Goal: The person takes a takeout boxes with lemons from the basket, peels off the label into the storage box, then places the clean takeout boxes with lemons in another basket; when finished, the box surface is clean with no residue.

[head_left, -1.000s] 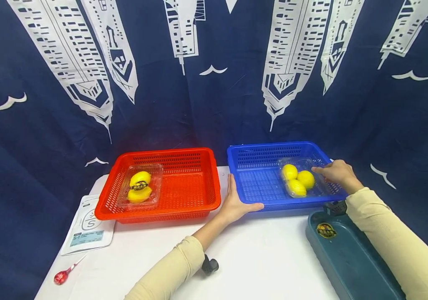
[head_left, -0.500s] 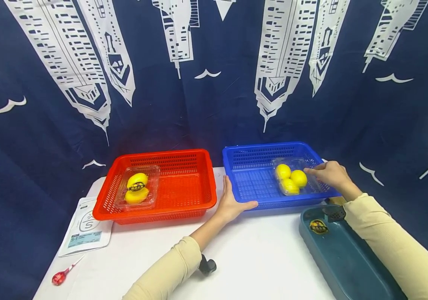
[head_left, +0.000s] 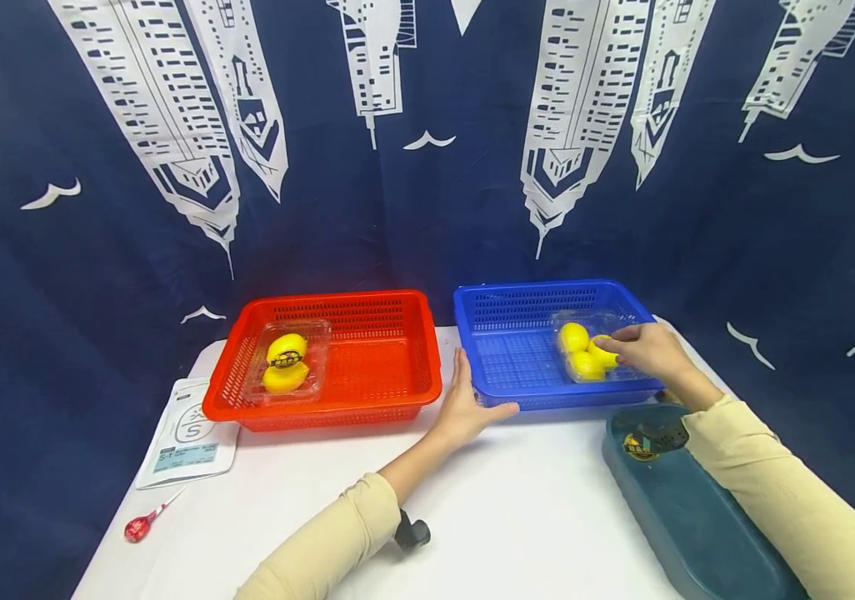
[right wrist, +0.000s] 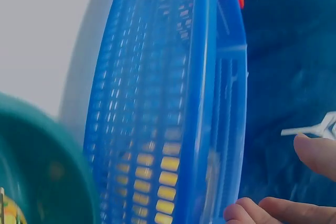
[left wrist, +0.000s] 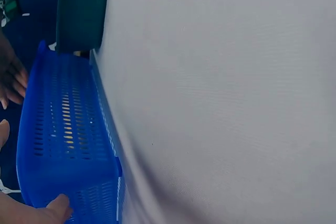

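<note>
A clear plastic box (head_left: 564, 317) with three lemons (head_left: 587, 365) lies in the right part of the blue basket (head_left: 510, 367). My right hand (head_left: 651, 352) is over this box, thumb and fingers apart, overlapping one lemon in the head view. In the right wrist view, its fingers (right wrist: 283, 211) appear beyond the basket's rim with nothing between them and the thumb. My left hand (head_left: 463, 414) rests against the basket's near left corner, fingers straight along the side. The left wrist view has its thumb (left wrist: 55, 211) on the basket's outer wall.
The red basket (head_left: 367, 358) stands to the left, with a clear box (head_left: 317, 367) of two labelled lemons. A dark green tub (head_left: 705, 500) lies under my right forearm. A white pouch (head_left: 195, 429) and a red lollipop (head_left: 138, 527) are at the left edge.
My right hand has moved from the box's right side to the left, over the lemons. My left hand stays at the basket corner. The head view has shifted slightly.
</note>
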Available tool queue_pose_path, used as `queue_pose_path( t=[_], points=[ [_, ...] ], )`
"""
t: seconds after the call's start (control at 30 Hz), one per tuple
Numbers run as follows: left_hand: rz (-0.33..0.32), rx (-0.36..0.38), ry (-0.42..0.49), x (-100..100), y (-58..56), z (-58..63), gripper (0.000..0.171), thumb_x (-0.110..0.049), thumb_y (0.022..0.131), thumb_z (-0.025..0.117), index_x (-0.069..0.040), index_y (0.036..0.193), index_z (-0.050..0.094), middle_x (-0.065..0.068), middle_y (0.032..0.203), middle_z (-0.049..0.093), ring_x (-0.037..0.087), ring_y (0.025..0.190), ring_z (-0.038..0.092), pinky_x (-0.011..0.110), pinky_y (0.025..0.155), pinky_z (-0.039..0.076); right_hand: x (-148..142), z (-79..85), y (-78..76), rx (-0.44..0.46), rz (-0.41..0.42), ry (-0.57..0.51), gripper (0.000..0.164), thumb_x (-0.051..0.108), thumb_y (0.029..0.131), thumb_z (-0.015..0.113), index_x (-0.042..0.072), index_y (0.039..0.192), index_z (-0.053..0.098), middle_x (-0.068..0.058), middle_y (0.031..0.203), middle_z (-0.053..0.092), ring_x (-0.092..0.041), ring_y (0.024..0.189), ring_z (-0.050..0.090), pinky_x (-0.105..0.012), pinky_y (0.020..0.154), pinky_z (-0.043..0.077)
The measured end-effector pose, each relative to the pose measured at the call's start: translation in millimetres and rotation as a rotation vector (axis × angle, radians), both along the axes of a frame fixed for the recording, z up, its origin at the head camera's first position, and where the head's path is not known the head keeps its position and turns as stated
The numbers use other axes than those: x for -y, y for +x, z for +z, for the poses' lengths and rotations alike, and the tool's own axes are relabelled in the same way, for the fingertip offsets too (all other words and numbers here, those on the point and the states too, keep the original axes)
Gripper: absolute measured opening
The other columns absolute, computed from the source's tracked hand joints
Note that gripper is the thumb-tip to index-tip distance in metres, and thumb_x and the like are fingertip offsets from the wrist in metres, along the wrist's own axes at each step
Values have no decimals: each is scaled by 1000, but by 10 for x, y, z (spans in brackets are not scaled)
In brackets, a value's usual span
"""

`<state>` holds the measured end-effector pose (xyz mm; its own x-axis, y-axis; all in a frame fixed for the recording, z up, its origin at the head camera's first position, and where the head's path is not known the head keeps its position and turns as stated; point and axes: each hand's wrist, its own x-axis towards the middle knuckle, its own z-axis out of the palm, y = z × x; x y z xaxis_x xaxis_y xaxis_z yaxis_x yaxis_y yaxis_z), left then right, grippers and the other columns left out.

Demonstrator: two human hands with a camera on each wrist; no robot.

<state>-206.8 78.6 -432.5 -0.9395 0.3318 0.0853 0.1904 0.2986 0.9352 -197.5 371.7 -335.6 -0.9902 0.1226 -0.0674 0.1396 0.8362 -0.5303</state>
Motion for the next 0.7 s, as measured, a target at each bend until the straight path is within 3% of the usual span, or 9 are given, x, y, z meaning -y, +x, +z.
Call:
queue_pose_path(
  t=[0.13, 0.27, 0.37, 0.53, 0.7],
  points=[
    [4, -11, -33, 44, 45, 37, 121, -39, 76, 81, -13, 157, -3, 5, 166, -4, 28, 152, 15, 49, 124, 18, 146, 20, 17, -5, 33, -23, 75, 55, 91, 59, -9, 130, 55, -30, 125, 62, -38, 103, 68, -44, 81, 58],
    [3, -23, -39, 136, 106, 113, 117, -38, 78, 80, -11, 158, -1, 5, 166, 0, 32, 144, 37, 49, 118, 33, 301, 21, 36, -25, 68, -25, 74, 53, 91, 59, -10, 130, 55, -29, 121, 65, -36, 100, 69, -37, 75, 59],
    [-16, -14, -6, 255, 156, 190, 113, -36, 79, 79, -11, 158, 1, 5, 166, 4, 32, 137, 46, 46, 109, 45, 425, 13, 54, -34, 82, -40, 73, 51, 91, 61, -11, 129, 55, -28, 119, 66, -35, 99, 69, -32, 71, 58],
    [-22, -22, 33, 554, 188, 314, 109, -34, 80, 79, -15, 158, 6, 4, 165, 12, 33, 134, 50, 43, 102, 51, 624, -8, 90, -65, 114, -34, 69, 49, 90, 63, -8, 129, 57, -28, 119, 66, -38, 103, 68, -39, 77, 59],
    [62, -50, -9, 967, 142, 424, 106, -36, 80, 79, -19, 158, 10, 5, 163, 22, 35, 131, 53, 46, 100, 52, 766, -43, 118, -79, 160, -65, 65, 46, 90, 66, -5, 128, 58, -26, 116, 68, -32, 95, 71, -37, 75, 60]
  ],
)
